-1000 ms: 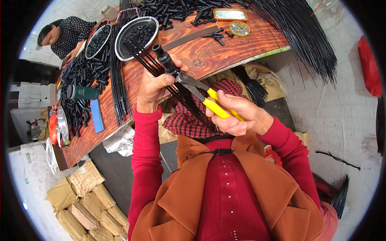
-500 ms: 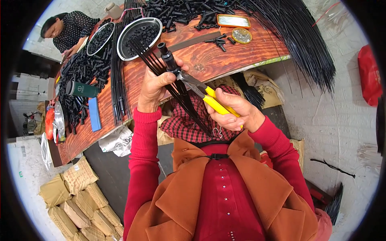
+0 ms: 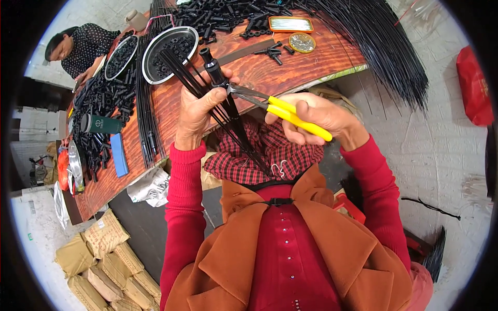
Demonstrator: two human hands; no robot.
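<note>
Raised slightly since the earlier frame, the left hand (image 3: 199,111) is gripping black rods (image 3: 228,122) while the right hand (image 3: 316,116), at 3 o'clock, is squeezing yellow-handled pliers (image 3: 280,106) squarely on the black cap (image 3: 212,67).

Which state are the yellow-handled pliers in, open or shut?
Shut: the right hand squeezes the pliers, handles nearly together, nose on the black tube.

A workshop: wooden bench (image 3: 270,78) heaped with black plastic parts (image 3: 223,15).
</note>
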